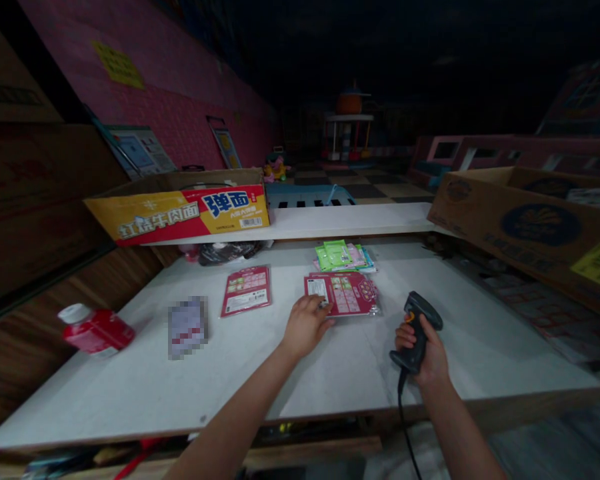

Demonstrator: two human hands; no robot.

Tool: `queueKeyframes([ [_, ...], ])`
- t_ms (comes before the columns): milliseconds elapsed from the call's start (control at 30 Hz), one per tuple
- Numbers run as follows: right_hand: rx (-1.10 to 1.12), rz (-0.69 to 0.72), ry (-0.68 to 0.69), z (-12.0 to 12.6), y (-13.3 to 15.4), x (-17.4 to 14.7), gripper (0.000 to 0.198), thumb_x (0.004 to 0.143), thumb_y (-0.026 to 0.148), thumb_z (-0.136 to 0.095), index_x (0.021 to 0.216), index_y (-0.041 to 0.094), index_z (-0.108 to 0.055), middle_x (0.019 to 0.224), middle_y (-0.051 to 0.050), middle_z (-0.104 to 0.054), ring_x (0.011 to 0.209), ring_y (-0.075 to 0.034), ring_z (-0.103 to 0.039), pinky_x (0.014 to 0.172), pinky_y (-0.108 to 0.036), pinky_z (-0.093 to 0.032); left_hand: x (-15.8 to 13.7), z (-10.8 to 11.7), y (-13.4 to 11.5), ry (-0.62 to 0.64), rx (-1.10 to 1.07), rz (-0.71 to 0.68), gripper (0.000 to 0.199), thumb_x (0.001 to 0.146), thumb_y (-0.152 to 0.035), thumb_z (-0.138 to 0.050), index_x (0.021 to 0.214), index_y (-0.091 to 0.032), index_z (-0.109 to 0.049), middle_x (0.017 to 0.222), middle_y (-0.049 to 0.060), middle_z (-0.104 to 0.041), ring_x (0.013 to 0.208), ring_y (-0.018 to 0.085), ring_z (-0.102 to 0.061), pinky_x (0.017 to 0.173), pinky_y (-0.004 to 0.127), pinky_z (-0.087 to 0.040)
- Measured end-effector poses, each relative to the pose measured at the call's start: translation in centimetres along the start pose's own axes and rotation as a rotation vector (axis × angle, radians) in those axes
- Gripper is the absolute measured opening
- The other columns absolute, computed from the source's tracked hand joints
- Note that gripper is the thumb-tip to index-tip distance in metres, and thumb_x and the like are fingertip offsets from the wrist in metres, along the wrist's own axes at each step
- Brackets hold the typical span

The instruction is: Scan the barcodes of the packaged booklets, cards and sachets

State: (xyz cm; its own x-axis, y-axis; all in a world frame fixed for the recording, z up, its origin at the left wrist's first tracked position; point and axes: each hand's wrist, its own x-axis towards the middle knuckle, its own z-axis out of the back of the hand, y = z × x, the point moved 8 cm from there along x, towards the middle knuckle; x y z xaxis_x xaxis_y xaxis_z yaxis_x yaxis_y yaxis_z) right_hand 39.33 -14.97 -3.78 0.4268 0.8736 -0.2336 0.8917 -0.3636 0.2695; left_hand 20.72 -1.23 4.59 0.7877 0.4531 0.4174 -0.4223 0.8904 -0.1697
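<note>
My right hand [433, 353] is wrapped round the handle of a dark barcode scanner [417, 330], whose black cable hangs over the counter's front edge. My left hand [306, 327] rests on the left end of a stack of red flat packages [350, 295], thumb apart from the fingers. Printed pictures and text cover the top package. Touching the stack's far side is a small pile of green and pastel packets [337, 255]. Left of my left hand lies another red package [247, 290], with a white label and barcode.
On the white counter [220, 373] at left are a red bottle [97, 330] with a white cap, lying tilted, and a blurred-out small box [187, 327]. A raised shelf [350, 220] crosses the back. A noodle carton [190, 210] and a brown carton [530, 217] flank it.
</note>
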Motion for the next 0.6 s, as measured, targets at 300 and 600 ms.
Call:
queueKeyframes([
  [300,-0.063,0.003,0.008,0.1,0.2,0.2,0.029,0.072,0.026,-0.075,0.088,0.020,-0.052,0.060,0.008,-0.046,0.046,-0.004,-0.044,0.038,-0.012,-0.042,1.8,-2.5,1.0,0.036,0.014,0.084,0.039,0.089,-0.035,-0.058,0.125,-0.022,-0.062,0.131,0.011,-0.058,0.127,0.027,-0.046,0.111,0.046,-0.034],
  [600,-0.049,0.010,-0.036,0.0,0.1,-0.4,0.028,0.071,0.022,-0.074,0.088,0.017,-0.053,0.060,0.007,-0.046,0.045,-0.003,-0.044,0.039,-0.012,-0.042,0.2,-0.4,3.6,-0.099,-0.035,0.176,0.038,0.093,-0.032,-0.047,0.127,-0.020,-0.058,0.131,0.013,-0.056,0.129,0.027,-0.045,0.111,0.047,-0.034],
])
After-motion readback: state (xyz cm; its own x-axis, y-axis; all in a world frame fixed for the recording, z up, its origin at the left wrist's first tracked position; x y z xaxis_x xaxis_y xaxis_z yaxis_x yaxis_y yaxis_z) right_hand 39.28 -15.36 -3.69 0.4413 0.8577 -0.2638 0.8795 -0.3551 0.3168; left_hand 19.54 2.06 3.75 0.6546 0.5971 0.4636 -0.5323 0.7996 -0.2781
